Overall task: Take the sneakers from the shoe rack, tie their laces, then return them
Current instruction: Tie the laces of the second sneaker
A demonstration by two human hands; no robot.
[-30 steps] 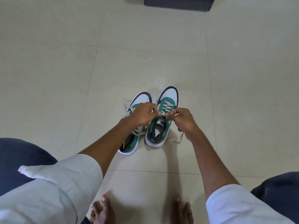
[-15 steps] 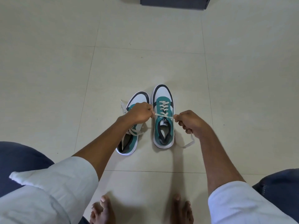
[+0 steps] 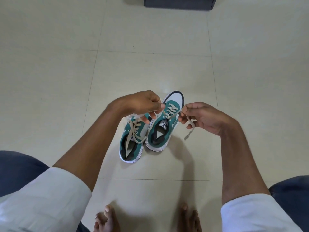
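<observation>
Two green-and-white sneakers stand side by side on the tiled floor, toes pointing away from me. My left hand hovers over the left sneaker and pinches one end of the right sneaker's lace. My right hand pinches the other end of that lace, whose free tail hangs down beside the right sneaker. Both lace ends are pulled up and outward from the top eyelets. The left sneaker's beige laces lie loose across its tongue and opening.
A dark low base of furniture stands at the far top edge. My bare feet and knees in dark trousers frame the near floor. Cream floor tiles surround the sneakers.
Both hands have risen and moved further apart, drawing the right sneaker's lace ends upward. The right sneaker has turned slightly, its toe now angled to the right.
</observation>
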